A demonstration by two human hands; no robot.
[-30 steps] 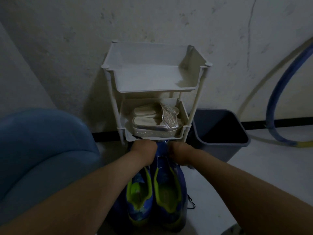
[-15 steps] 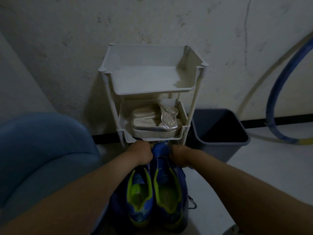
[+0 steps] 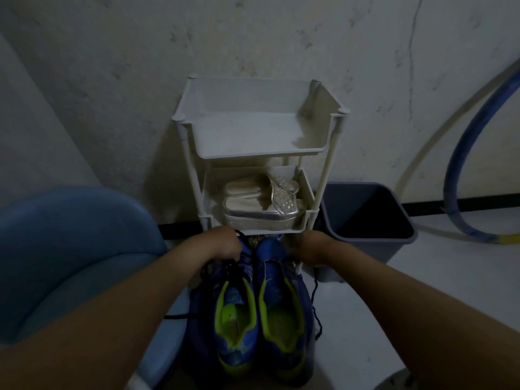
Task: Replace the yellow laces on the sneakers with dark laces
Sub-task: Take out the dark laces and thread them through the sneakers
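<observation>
Two blue sneakers with neon-green lining stand side by side on the floor, toes pointing at a white rack. My left hand (image 3: 223,244) curls over the toe end of the left sneaker (image 3: 235,313), where dark laces (image 3: 225,270) cross the upper. At the outer side of the right sneaker (image 3: 282,311), near its toe, my right hand (image 3: 312,249) grips it with its fingers hidden underneath. A loose dark lace end (image 3: 317,311) trails down the floor on the right. No yellow lace shows.
The white three-tier rack (image 3: 323,175) stands against the wall with silver sandals (image 3: 261,205) on its middle shelf. A grey bin (image 3: 399,237) sits to its right, a blue stool (image 3: 70,249) to the left, and a hoop (image 3: 461,153) leans on the wall.
My hands have spread slightly apart at the sneakers' toes. The right sneaker's toe and the left sneaker's dark laces now show between them.
</observation>
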